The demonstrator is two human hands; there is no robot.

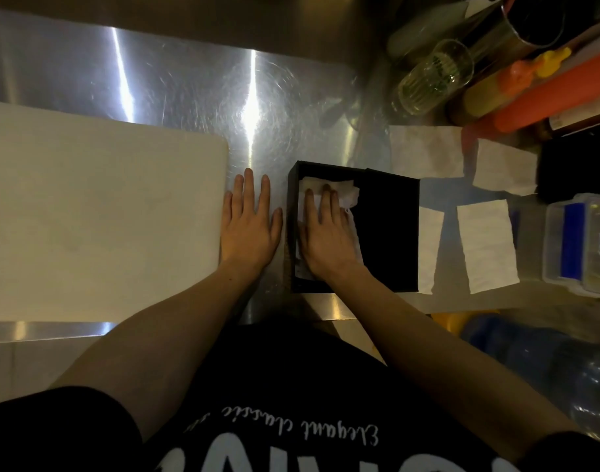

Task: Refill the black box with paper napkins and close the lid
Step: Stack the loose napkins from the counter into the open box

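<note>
The black box [387, 233] sits open on the steel counter near its front edge. My right hand [326, 233] lies flat inside the box's left half, pressing down on a white paper napkin [346, 192] whose edges stick out past my fingers. My left hand [249, 223] rests flat on the counter just left of the box, fingers spread, holding nothing. Several more white napkins lie flat to the right of the box, among them one [426, 151] behind it, one [486, 245] beside it and a narrow one [429, 250] against the box's right wall.
A large white cutting board [97, 216] covers the counter's left side. At the back right stand a glass jar [435, 76], sauce bottles [544, 93] and a metal pot. A clear plastic container with a blue lid [581, 243] sits at the far right.
</note>
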